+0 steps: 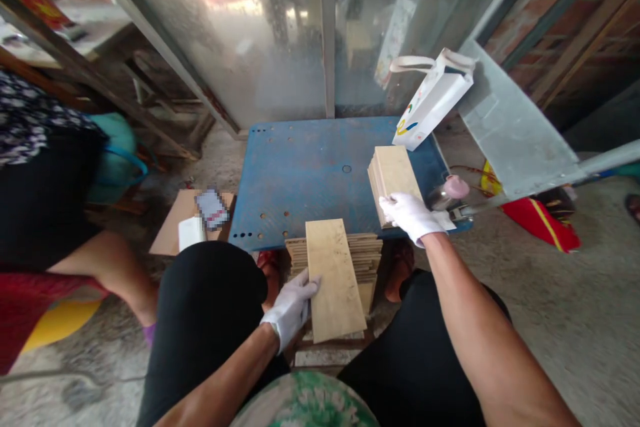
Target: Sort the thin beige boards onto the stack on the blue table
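Left hand (290, 307) grips thin wooden board (335, 280) by its edge; looks stiff, light. Right hand (413, 213) rests flat on board stack (393, 173), table (310, 173).

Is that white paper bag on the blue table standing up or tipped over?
Tipped. The bag leans at a slant on the far right corner of the table, its handles pointing up and left instead of straight up.
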### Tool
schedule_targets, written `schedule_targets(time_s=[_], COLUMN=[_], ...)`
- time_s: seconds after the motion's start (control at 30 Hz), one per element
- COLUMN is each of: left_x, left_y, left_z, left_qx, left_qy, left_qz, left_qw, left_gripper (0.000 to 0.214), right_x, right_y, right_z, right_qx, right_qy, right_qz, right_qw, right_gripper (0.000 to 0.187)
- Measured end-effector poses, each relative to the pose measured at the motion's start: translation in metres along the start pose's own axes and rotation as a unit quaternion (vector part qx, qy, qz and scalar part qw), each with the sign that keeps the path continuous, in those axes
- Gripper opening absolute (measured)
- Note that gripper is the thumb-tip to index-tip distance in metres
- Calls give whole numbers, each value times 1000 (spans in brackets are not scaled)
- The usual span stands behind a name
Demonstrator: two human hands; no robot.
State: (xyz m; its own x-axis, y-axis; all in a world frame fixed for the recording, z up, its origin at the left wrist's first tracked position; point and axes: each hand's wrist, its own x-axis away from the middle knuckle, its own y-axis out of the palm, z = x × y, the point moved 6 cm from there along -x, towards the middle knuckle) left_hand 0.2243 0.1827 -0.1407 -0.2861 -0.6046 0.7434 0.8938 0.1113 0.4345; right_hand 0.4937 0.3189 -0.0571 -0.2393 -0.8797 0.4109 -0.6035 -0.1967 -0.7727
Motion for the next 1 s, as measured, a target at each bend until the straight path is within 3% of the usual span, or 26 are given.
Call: schedule_targets(time_s=[0.17, 0.4, 0.53, 0.73, 1.0], left_x=[-35, -130, -176, -217, -234], left_y=[15, 52, 62, 52, 44], left_z=[32, 103, 126, 121, 93], left_qx=[-32, -79, -104, -122, -152], left_qy=[42, 96, 114, 106, 62], left_qz=[5, 4, 23, 47, 65], left_qw=[999, 992, 988, 986, 984], left_gripper=[57, 46, 43, 45, 46], right_x=[-17, -26, -29, -31, -32], right_y=[-9, -30, -36, -40, -42], right_z=[3, 7, 13, 14, 11], right_qx=[74, 62, 37, 20, 28], right_qy=[-20, -7, 3, 13, 22], right_qz=[56, 107, 127, 131, 131], right_qw=[995, 992, 991, 991, 991], right_gripper=[40, 41, 40, 38, 36])
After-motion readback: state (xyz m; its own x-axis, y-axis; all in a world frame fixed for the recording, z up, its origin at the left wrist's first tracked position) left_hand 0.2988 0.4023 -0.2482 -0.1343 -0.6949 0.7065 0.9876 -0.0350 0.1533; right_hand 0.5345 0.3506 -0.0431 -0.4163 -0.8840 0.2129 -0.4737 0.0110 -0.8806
